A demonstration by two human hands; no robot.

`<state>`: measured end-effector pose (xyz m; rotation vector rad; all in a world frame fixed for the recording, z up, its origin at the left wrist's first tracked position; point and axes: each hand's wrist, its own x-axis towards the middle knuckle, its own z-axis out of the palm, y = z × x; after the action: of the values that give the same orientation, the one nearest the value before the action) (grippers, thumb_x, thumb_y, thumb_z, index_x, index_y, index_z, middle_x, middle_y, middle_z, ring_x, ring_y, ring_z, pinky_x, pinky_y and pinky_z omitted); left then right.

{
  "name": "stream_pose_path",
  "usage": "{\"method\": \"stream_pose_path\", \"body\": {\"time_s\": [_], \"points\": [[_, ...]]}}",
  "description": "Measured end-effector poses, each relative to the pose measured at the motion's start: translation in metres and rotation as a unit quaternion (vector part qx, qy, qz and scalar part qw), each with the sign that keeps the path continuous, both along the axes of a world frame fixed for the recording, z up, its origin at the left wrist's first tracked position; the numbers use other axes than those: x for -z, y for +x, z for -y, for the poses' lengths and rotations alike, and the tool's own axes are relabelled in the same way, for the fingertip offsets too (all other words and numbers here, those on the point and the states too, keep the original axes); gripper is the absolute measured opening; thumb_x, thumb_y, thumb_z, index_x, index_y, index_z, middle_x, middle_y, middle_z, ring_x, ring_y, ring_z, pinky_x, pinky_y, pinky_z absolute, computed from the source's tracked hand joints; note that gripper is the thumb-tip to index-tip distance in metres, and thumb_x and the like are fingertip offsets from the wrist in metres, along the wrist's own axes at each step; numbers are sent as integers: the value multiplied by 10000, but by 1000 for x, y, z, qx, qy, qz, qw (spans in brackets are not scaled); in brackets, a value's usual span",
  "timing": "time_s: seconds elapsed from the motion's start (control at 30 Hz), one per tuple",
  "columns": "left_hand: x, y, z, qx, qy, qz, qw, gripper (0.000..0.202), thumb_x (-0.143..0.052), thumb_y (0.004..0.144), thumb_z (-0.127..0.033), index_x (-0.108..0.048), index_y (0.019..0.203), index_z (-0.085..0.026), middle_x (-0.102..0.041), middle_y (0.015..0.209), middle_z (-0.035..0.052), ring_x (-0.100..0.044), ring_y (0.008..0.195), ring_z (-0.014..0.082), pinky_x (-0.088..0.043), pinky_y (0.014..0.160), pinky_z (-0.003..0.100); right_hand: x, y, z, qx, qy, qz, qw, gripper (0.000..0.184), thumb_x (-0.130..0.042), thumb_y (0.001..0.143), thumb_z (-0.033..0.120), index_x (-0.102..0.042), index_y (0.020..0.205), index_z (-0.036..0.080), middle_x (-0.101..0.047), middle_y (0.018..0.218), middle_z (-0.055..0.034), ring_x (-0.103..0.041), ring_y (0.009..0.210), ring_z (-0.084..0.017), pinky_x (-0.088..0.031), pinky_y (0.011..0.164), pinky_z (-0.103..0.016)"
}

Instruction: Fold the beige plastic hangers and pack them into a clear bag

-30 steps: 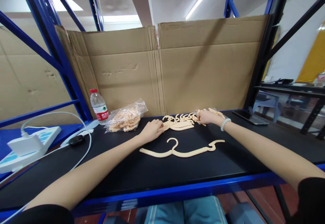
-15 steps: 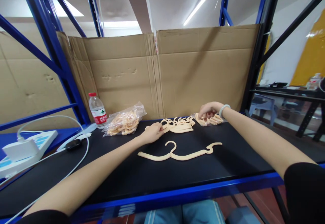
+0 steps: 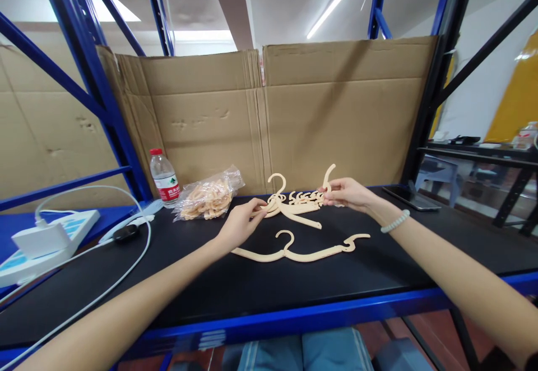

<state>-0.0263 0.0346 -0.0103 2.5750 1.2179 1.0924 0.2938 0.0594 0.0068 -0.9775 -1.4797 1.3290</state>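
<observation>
Cream-coloured plastic is filling the middle of the black tabletop (image 3: 269, 292), where a person's two bare hands are working. The left hand (image 3: 240, 222) is pinching the left arm of a raised hanger (image 3: 297, 217), its thumb and fingers closing together on the piece; the hook is standing up on the far side, and the right arm is slanting down toward the near right. The right hand (image 3: 347, 193) is gripping a small curved piece (image 3: 328, 177) between thumb and fingertips, with hardly any gap showing, and the piece's slim tip is pointing upward. Between the hands, a pile of hanger parts (image 3: 309, 208) is lying just behind the raised hanger, and several small hooked pieces (image 3: 299, 196) are sitting along its far side. Nearer, an opened-out hanger (image 3: 311, 257) is lying flat, a curved piece joining its right end and the left wrist partly covering its left end. To the far left, a clear bag (image 3: 209, 197) is holding more cream parts, and a red-capped bottle (image 3: 165, 179) is standing just left of it. At the far right, a dark flat device (image 3: 412, 197) is resting well apart from the parts. Brown cardboard (image 3: 344, 119) is standing upright behind everything.
</observation>
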Motion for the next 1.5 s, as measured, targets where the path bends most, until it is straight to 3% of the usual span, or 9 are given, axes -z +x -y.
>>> {"method": "stream_pose_path", "body": {"time_s": [0.2,0.33,0.47,0.67,0.87,1.03,1.33,1.5], "points": [[15,0,9,7,15,62,998,196,-498,875,-309,-611,971,-182,-692,956,66,-658,879,192,-515,825,312,23,-18,17,24,11,-81,996,201,-809,619,177,-675,758,120,-673,856,-63,-670,763,-137,-581,768,-238],[16,0,10,7,15,79,997,172,-500,874,-299,-603,943,-178,-684,935,57,-655,864,181,-516,826,305,26,-15,18,-10,-50,-83,995,171,-787,655,185,-640,727,136,-646,778,-24,-651,781,-132,-571,768,-257],[15,0,11,-1,23,81,996,153,-507,870,-286,-600,929,-181,-682,928,53,-652,861,181,-513,822,304,24,-15,25,-82,-125,-108,983,157,-755,687,149,-601,696,121,-626,892,-54,-653,940,-203,-534,873,-314],[15,1,13,-5,28,66,997,133,-515,865,-262,-605,931,-190,-682,925,47,-640,864,181,-507,816,306,22,-19,28,-65,-150,-95,982,99,-682,740,104,-584,724,115,-600,811,-47,-681,842,-188,-547,842,-284],[21,0,11,-5,25,75,997,140,-523,858,-258,-613,948,-201,-678,942,49,-635,884,190,-502,837,320,31,-18,21,-62,-139,-93,984,148,-695,712,96,-564,669,148,-595,732,-27,-668,764,-159,-554,874,-317],[23,2,13,-2,24,75,997,98,-534,841,-215,-605,905,-198,-676,905,38,-630,851,179,-500,822,314,39,-21,18,-35,-81,-109,990,224,-726,648,54,-539,581,158,-600,769,-30,-647,750,-149,-556,893,-348],[18,6,19,-17,4,80,997,124,-512,845,-230,-609,918,-204,-695,925,44,-636,836,183,-493,792,305,45,-27,16,22,-40,-95,994,182,-729,667,45,-584,632,148,-598,781,-22,-653,679,-132,-594,826,-351],[18,5,17,-20,-3,99,995,135,-523,836,-241,-630,907,-200,-699,894,40,-645,816,177,-500,768,288,42,-29,19,14,-40,-99,994,169,-767,666,136,-604,712,139,-637,723,-38,-678,719,-169,-589,752,-306]]}}
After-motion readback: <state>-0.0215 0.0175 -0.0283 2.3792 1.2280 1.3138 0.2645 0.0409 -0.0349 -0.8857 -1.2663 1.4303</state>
